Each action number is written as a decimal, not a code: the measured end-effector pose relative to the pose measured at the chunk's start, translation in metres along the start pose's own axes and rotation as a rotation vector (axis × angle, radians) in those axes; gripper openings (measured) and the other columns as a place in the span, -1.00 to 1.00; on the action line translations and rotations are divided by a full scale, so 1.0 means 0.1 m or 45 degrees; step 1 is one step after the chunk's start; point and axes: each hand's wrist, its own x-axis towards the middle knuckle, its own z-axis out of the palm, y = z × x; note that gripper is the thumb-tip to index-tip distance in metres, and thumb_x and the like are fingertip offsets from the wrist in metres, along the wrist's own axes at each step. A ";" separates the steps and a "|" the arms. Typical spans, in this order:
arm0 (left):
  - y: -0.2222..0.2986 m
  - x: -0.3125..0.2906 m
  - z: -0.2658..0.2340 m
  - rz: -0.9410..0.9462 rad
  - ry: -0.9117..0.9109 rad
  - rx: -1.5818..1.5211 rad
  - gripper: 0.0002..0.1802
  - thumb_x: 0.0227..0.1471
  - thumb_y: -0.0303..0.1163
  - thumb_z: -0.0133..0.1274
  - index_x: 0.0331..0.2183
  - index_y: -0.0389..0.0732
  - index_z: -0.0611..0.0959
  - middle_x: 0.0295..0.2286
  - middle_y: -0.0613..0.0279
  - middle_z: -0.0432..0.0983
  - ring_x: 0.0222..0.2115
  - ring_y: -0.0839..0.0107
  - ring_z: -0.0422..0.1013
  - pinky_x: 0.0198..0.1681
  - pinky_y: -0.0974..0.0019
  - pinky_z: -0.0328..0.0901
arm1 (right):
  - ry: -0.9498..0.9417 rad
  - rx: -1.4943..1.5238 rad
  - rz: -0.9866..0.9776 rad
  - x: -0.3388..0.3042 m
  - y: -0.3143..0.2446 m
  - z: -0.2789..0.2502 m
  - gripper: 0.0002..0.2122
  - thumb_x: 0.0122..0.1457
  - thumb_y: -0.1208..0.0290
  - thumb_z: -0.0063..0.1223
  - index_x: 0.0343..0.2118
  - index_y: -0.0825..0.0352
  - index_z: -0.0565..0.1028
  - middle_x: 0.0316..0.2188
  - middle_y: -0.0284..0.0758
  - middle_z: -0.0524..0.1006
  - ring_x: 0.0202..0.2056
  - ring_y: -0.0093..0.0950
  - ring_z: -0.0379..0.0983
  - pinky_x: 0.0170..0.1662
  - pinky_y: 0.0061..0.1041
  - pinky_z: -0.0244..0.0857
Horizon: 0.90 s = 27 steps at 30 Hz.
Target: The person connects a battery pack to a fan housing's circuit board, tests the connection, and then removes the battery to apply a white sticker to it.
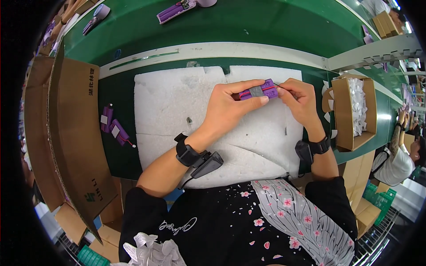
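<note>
A purple battery pack with a grey band round its middle and a red wire along it is gripped between the thumb and fingers of my left hand. My right hand is closed in a pinch at the pack's right end, on a thin dark wire; the wire's tip is hidden by the fingers. Both hands are above the far right part of a white foam sheet. Two more purple battery packs with white labels lie left of the sheet, one with a red lead and small white plug.
A tall brown carton stands at the left. An open cardboard box of white paper pieces is at the right. Beyond a pale rail lie purple packs on a green surface. Another person is at the far right.
</note>
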 end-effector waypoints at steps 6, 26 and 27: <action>-0.03 0.01 0.02 0.100 -0.003 -0.010 -0.58 -0.10 -0.39 0.29 -0.13 -0.24 0.65 -0.47 0.33 0.56 -0.52 0.68 0.36 -0.45 0.56 0.27 | -0.003 -0.026 -0.021 0.01 -0.02 -0.01 -0.90 0.08 0.49 0.16 -0.44 0.43 0.57 -0.64 -0.34 0.47 -0.63 -0.63 0.28 -0.57 -0.63 0.08; -0.08 0.03 -0.01 0.037 0.042 -0.109 -0.56 -0.02 -0.35 0.20 -0.05 -0.21 0.60 -0.49 0.37 0.52 -0.54 0.68 0.32 -0.46 0.53 0.26 | -0.057 -0.019 -0.088 0.00 -0.03 -0.02 -0.88 0.08 0.53 0.11 -0.50 0.48 0.52 -0.63 -0.36 0.43 -0.60 -0.61 0.25 -0.55 -0.62 0.04; -0.07 0.03 -0.01 0.007 0.013 -0.074 -0.57 -0.02 -0.36 0.20 -0.06 -0.22 0.60 -0.47 0.35 0.54 -0.52 0.67 0.35 -0.44 0.53 0.27 | -0.063 -0.025 -0.092 0.00 -0.04 -0.03 -0.89 0.08 0.53 0.12 -0.50 0.48 0.52 -0.62 -0.35 0.44 -0.60 -0.61 0.25 -0.55 -0.61 0.04</action>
